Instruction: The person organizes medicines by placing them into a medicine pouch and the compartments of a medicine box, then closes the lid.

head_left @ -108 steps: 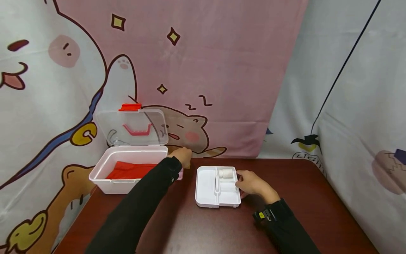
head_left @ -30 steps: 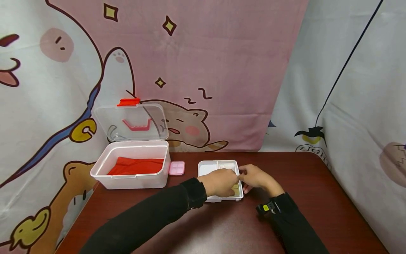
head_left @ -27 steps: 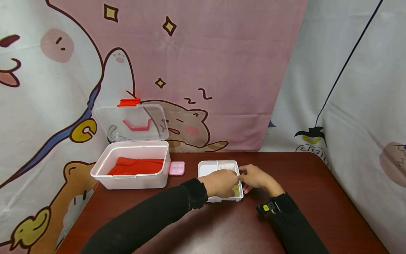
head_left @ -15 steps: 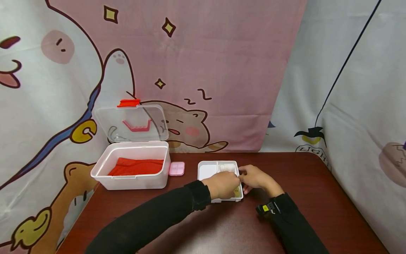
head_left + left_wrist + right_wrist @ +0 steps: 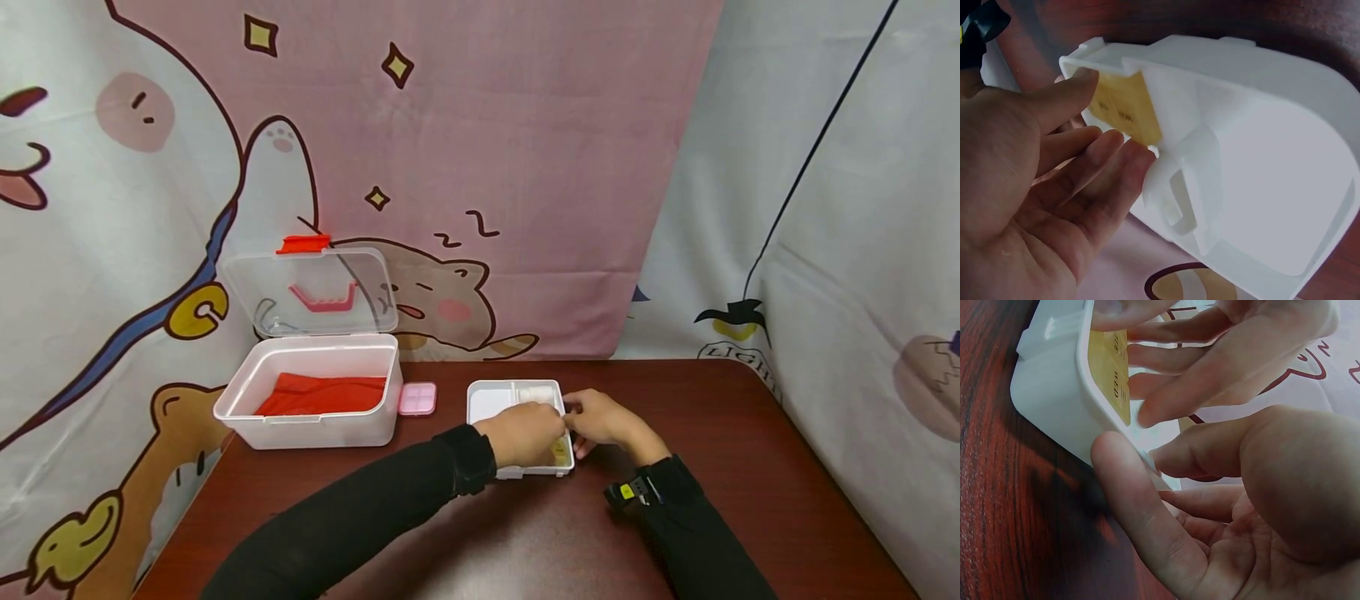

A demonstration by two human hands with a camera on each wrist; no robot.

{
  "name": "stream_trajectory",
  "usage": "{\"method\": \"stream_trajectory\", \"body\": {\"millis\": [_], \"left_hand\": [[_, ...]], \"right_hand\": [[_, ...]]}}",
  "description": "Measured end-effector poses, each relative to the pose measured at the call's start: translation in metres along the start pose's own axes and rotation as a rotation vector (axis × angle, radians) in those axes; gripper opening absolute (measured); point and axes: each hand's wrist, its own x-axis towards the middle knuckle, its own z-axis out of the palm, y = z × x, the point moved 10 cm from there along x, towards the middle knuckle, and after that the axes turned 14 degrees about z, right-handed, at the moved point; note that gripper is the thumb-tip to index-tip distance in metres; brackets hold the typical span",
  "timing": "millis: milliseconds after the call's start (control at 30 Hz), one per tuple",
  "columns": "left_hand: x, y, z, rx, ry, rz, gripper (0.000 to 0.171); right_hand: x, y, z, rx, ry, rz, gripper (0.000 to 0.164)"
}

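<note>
A white divided box (image 5: pixel 486 402) stands open on the table, with both hands at its right half. Inside its front right compartment sits a yellow pill box (image 5: pixel 1125 107); day lettering such as WED shows in the right wrist view. My left hand (image 5: pixel 522 434) reaches over the box, its thumb and fingertips at opposite edges of the pill box. From the right side my right hand (image 5: pixel 609 424) pinches the white box's rim between thumb and forefinger. A white roll (image 5: pixel 537 393) lies in the back right compartment, partly hidden by the left hand.
To the left stands a whitish bin (image 5: pixel 322 432) with its clear lid (image 5: pixel 311 292) raised and red cloth (image 5: pixel 322 393) inside. Beside it lies a small pink case (image 5: pixel 417 398). A printed curtain (image 5: pixel 555 167) hangs behind the brown table (image 5: pixel 712 467).
My left hand has come from beside the bin to the white box's front right compartment, bringing the yellow pill box. Over the last second it shifts only slightly. The right hand keeps its place.
</note>
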Motion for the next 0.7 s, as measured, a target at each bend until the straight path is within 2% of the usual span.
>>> {"method": "stream_trajectory", "body": {"millis": [167, 367, 533, 700], "left_hand": [[-0.006, -0.010, -0.011, -0.063, 0.018, -0.029, 0.026], [-0.019, -0.027, -0.043, -0.070, 0.087, -0.041, 0.026], [-0.034, -0.054, -0.062, -0.064, 0.089, -0.108, 0.023], [-0.056, -0.090, -0.065, -0.073, 0.060, -0.189, 0.022]], "right_hand": [[0.002, 0.002, -0.001, -0.010, 0.013, 0.012, 0.047], [0.001, 0.001, -0.002, -0.003, 0.018, 0.028, 0.051], [0.001, 0.002, -0.002, -0.010, 0.023, 0.043, 0.054], [0.002, 0.006, -0.002, -0.019, 0.035, 0.090, 0.058]]}}
